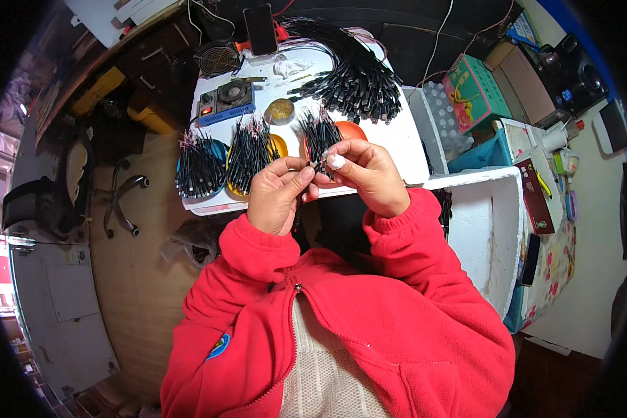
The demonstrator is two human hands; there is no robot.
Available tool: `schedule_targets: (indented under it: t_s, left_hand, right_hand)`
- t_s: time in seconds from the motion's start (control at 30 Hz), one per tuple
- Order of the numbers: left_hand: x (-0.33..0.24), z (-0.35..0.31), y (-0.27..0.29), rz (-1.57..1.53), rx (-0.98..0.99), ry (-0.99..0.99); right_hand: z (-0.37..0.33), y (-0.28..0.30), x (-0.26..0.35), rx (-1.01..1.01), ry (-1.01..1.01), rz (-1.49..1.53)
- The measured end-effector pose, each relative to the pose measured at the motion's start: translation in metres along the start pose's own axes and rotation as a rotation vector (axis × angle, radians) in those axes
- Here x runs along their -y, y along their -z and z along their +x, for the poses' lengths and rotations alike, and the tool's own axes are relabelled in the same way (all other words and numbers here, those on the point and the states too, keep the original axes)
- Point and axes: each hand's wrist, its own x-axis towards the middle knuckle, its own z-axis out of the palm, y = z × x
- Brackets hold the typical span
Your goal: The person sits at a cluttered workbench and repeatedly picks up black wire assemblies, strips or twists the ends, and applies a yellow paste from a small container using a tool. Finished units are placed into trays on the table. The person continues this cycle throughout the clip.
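My left hand (280, 194) and my right hand (375, 175) meet above the near edge of the white table (407, 143). Both pinch the end of a thin black cable (319, 166); the fingers cover most of it. White tape wraps my right thumb. Just beyond the hands, a bundle of black cables with thin reddish wire ends (319, 132) lies over an orange-red tray (351, 130). Two similar cable bundles, a middle one (249, 155) on a yellow tray (279, 145) and a left one (200, 166) on a blue tray, sit to the left.
A large heap of black cables (366, 87) covers the table's far right. Behind the bundles stand a blue heating device (226, 111), a round tin (281, 109), a small fan (218, 60) and an upright phone (260, 30). A white foam box (477, 230) adjoins the table at right.
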Motion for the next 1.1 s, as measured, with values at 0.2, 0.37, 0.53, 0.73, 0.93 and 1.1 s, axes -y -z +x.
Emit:
schedule_targets:
  t_s: [0.2,0.37,0.53,0.73,0.93,1.1]
  left_hand:
    - [0.008,0.001,-0.002,-0.017,-0.009,-0.054]
    - [0.008,0.000,-0.006,-0.017,-0.102,-0.095]
    - [0.013,-0.001,-0.011,0.010,-0.074,-0.152]
    - [0.018,-0.002,-0.009,0.062,-0.077,-0.241]
    - [0.032,-0.005,-0.011,0.274,-0.189,-0.426]
    - [0.037,-0.001,-0.008,0.350,-0.174,-0.484]
  right_hand:
    - [0.000,-0.007,-0.004,-0.048,-0.012,0.030]
    - [0.000,-0.009,-0.005,-0.066,0.009,0.014]
    - [-0.001,-0.012,-0.006,-0.117,0.095,-0.040]
    - [-0.002,-0.015,-0.008,-0.133,0.110,-0.080]
    - [-0.006,-0.026,-0.014,-0.236,0.106,0.031]
    - [-0.007,-0.027,-0.016,-0.233,0.090,0.099]
